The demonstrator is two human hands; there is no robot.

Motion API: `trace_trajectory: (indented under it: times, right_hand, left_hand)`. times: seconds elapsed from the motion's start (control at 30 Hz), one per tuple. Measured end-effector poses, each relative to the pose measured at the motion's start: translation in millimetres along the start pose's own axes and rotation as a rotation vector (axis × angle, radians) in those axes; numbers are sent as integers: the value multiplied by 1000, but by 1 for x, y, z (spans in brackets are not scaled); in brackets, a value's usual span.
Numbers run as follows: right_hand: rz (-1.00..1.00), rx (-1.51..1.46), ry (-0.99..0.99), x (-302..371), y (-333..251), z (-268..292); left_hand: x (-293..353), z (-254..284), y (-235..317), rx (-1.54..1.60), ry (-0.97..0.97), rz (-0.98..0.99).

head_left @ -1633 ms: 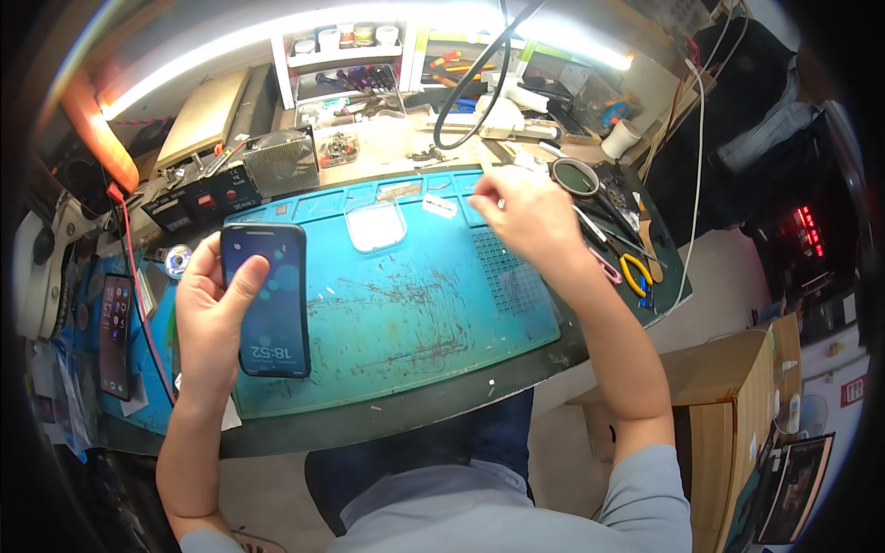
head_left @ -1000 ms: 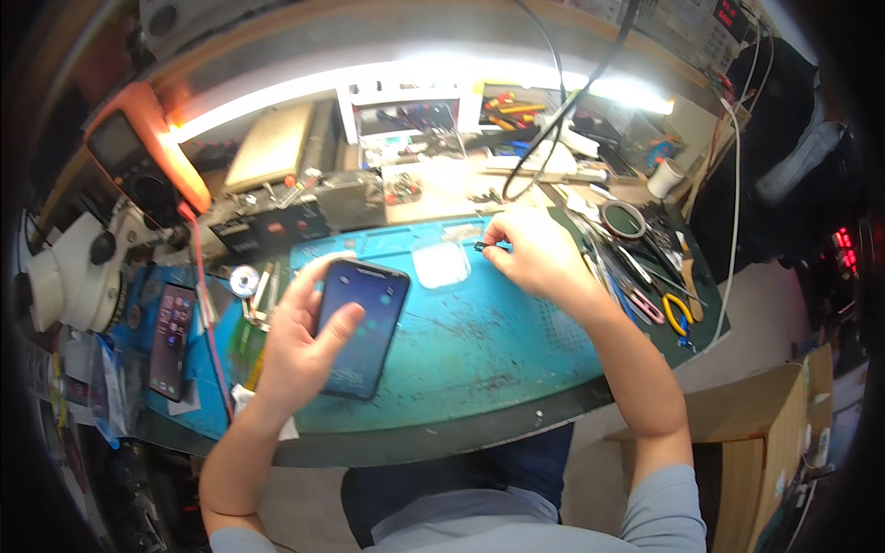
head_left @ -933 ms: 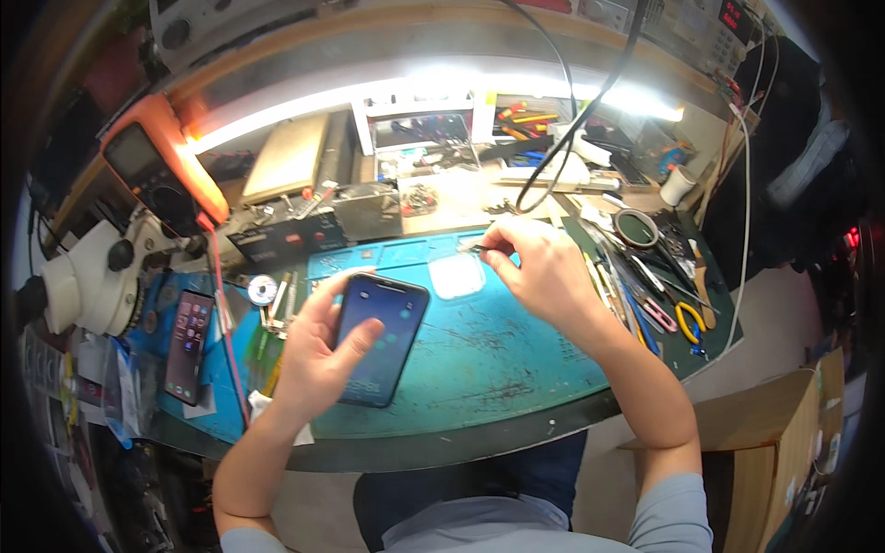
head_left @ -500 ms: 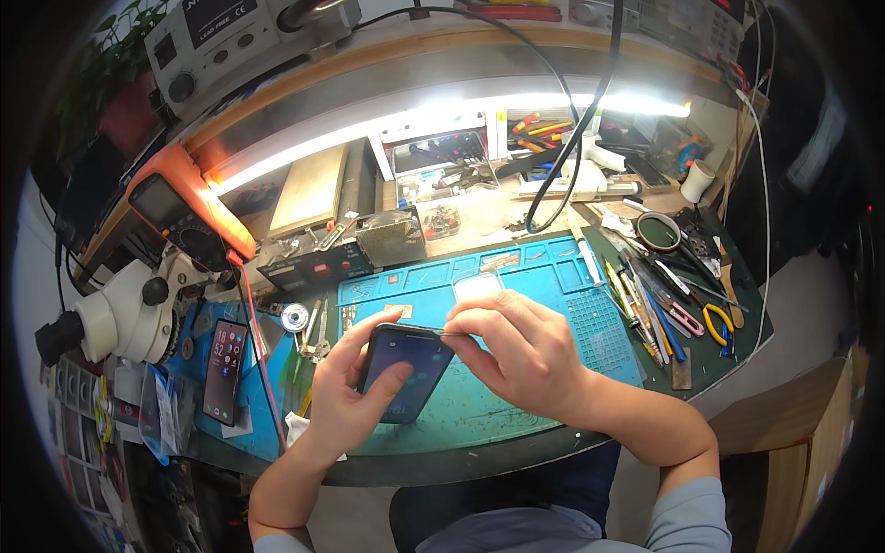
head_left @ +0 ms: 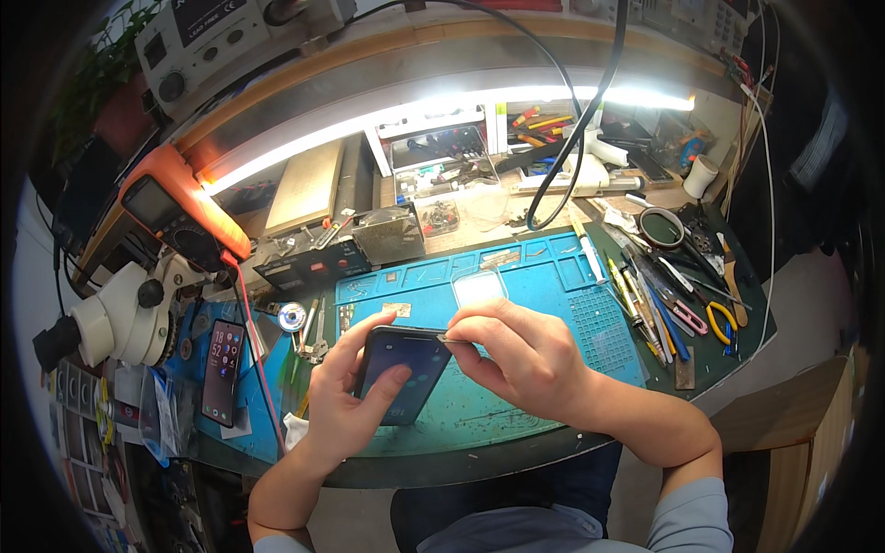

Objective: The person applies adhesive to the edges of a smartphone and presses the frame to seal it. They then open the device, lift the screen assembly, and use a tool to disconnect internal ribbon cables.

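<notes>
Hands now meet: our right hand [head_left: 530, 355], earlier away at the mat's far edge, has come back pinching a thin metal tool [head_left: 452, 339] against the dark phone [head_left: 404, 373], which our left hand [head_left: 346, 401] grips, thumb across its screen.

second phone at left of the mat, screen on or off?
On. The second phone lies flat beside the microscope, its screen lit with coloured graphics.

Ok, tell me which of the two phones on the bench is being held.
The dark phone at the mat's centre: the left hand grips it, the right hand touches its top edge. The other phone lies untouched at far left.
</notes>
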State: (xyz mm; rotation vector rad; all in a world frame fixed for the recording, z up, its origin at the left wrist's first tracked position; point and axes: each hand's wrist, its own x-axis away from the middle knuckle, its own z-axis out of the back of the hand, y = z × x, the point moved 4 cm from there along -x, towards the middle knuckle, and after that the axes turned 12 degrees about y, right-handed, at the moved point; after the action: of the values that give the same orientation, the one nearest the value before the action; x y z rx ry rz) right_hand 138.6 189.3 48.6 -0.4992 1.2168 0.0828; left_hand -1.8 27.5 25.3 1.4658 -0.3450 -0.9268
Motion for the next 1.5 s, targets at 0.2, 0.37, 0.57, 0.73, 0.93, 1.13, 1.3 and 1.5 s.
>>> trace_trajectory:
  times: [0.2,0.37,0.57,0.73,0.93,1.13,1.3,1.5]
  right_hand:
    - [-14,-5,0,1,0,0]
    - [-9,2,-2,1,0,1]
    - [57,22,0,2,-5,2]
    - [159,63,33,2,-8,2]
    - [196,56,60,3,-10,0]
    - [231,40,90,4,-9,-1]
    - [173,-40,100,3,-9,-4]
    - [7,-113,115,7,-5,-5]
  left_hand:
    - [0,-1,4,-32,14,-4]
    - [1,-1,5,-67,38,-16]
    - [5,-1,6,-122,53,-73]
    - [7,-1,8,-166,53,-83]
    - [7,0,9,-238,12,-137]
    - [7,-1,10,-234,17,-144]
    - [8,0,11,-225,11,-163]
    - [9,-3,12,-214,21,-173]
